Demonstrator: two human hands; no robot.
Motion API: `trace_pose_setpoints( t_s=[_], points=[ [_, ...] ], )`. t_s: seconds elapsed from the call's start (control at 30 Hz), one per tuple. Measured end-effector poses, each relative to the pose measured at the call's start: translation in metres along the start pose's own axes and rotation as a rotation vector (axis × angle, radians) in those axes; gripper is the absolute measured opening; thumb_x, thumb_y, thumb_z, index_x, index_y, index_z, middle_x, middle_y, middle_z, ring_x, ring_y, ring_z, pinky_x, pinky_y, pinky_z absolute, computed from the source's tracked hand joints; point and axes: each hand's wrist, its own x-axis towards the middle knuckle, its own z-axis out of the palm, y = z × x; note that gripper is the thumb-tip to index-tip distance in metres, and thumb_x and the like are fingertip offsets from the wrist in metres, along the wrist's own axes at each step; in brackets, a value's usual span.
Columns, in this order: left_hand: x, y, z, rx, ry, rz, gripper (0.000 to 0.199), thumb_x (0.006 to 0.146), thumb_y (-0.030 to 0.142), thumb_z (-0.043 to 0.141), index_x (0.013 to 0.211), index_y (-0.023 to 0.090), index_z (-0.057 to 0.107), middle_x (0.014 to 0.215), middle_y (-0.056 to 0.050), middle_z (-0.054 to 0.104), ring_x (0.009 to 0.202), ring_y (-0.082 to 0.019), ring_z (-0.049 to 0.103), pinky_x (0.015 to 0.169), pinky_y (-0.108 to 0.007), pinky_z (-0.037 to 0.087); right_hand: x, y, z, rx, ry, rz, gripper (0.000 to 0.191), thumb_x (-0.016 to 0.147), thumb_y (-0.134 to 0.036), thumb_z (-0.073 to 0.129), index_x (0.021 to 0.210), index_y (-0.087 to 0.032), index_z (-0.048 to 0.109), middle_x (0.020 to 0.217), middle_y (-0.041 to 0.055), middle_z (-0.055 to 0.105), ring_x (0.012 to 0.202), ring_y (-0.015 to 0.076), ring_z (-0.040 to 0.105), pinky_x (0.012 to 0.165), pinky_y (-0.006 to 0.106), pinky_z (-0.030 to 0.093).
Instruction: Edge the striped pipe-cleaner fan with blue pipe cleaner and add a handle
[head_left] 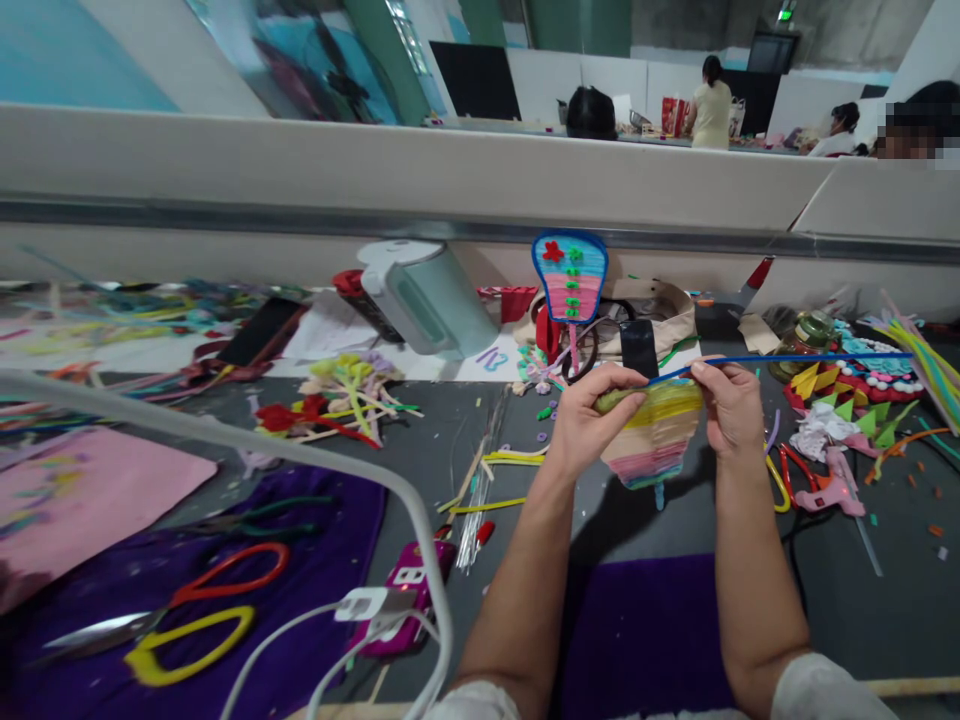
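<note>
White tube (pixel 440 600) nearest. My left hand (pixel 589 420), right hand (pixel 733 402) both pinch blue strip (pixel 810 358); best laid taut along striped fan (pixel 652 440).

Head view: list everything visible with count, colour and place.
Striped piece: 1, multicoloured, centre
Strip: 1, blue, centre right
Paddle: 1, blue and pink, back
Kettle: 1, pale green, back
Large scissors: 1, red and yellow handles, front left
Sheet: 1, pink, left
Cloth: count unclear, purple, front
Block: 1, magenta, front centre
Glue gun: 1, pink, right
Jar: 1, greenish, back right
Stems: uncounted, mixed, both sides
Table: 1, grey, beneath
People: 4, pale clothing visible, background
Left hand: 1, bare, on strip
Right hand: 1, bare, on strip
</note>
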Motion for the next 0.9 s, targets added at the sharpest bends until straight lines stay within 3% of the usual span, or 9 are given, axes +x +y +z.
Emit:
trace_pose_setpoints(
  t_s=[0.17, 0.23, 0.37, 0.9],
  points=[
    [-0.0013, -0.0017, 0.0005, -0.004, 0.001, -0.015, 0.019, 0.085, 0.033, 0.074, 0.096, 0.018, 0.075, 0.089, -0.006, 0.071, 0.08, -0.016, 0.063, 0.073, -0.028, 0.051, 0.0002, -0.0002, -0.0004, -0.016, -0.001, -0.006, 0.011, 0.055, -0.027, 0.082, 0.062, -0.022, 0.075, 0.062, -0.0023, 0.072, 0.058, 0.0134, 0.063, 0.061, 0.027, 0.052],
    [-0.0012, -0.0026, 0.0011, -0.038, 0.004, -0.01, 0.032, 0.085, 0.034, 0.075, 0.114, 0.02, 0.072, 0.085, -0.003, 0.068, 0.075, -0.013, 0.06, 0.069, -0.025, 0.048, 0.0004, -0.0003, -0.0004, -0.021, 0.007, -0.007, 0.012, 0.054, -0.027, 0.082, 0.062, -0.021, 0.075, 0.062, -0.0023, 0.072, 0.058, 0.0134, 0.063, 0.062, 0.027, 0.052],
    [-0.0002, -0.0036, 0.0017, -0.101, -0.005, 0.019, 0.071, 0.086, 0.035, 0.075, 0.15, 0.026, 0.046, 0.077, 0.002, 0.064, 0.068, -0.012, 0.055, 0.064, -0.024, 0.044, 0.0004, 0.0002, 0.0, -0.008, 0.016, 0.012, 0.013, 0.054, -0.027, 0.082, 0.063, -0.021, 0.075, 0.062, -0.0022, 0.072, 0.058, 0.0125, 0.062, 0.061, 0.026, 0.051],
    [0.0005, -0.0048, 0.0006, -0.064, 0.005, 0.008, 0.07, 0.087, 0.036, 0.074, 0.15, 0.026, 0.046, 0.08, 0.001, 0.065, 0.073, -0.014, 0.058, 0.069, -0.027, 0.046, 0.0027, 0.0007, -0.0035, -0.041, -0.066, 0.017, 0.013, 0.057, -0.029, 0.081, 0.063, -0.021, 0.074, 0.06, -0.0033, 0.068, 0.059, 0.0115, 0.057, 0.062, 0.026, 0.047]
  ],
)
